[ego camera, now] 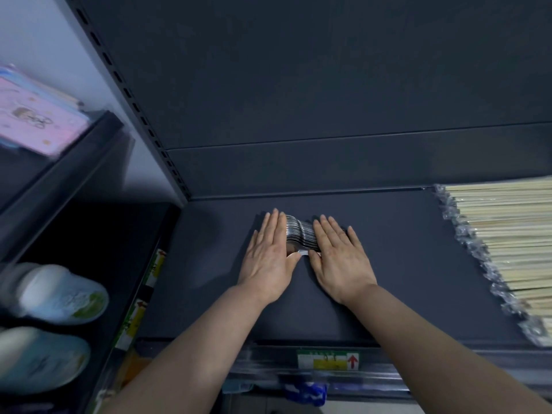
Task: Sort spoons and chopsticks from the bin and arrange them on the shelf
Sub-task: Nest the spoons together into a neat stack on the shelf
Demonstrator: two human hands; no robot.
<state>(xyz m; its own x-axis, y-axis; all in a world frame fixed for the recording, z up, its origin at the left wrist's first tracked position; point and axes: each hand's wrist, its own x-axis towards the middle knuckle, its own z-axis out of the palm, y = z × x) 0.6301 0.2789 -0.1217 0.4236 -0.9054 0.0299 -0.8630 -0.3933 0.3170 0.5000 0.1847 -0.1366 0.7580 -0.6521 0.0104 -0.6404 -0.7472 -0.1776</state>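
Note:
A tight row of nested metal spoons [300, 234] lies on the dark shelf board [403, 264], near its middle. My left hand [268, 258] presses flat against the row's left side, fingers straight and together. My right hand [339, 255] presses flat against its right side, so the spoons are squeezed between both palms. A white tag shows between my thumbs. Wrapped bundles of pale wooden chopsticks [507, 234] are stacked at the shelf's right end.
A slotted upright post [140, 115] bounds the shelf on the left. Beyond it, a neighbouring rack holds a pink box [35, 118] above and pale slippers [53, 294] below. A price label [328, 361] sits on the front rail.

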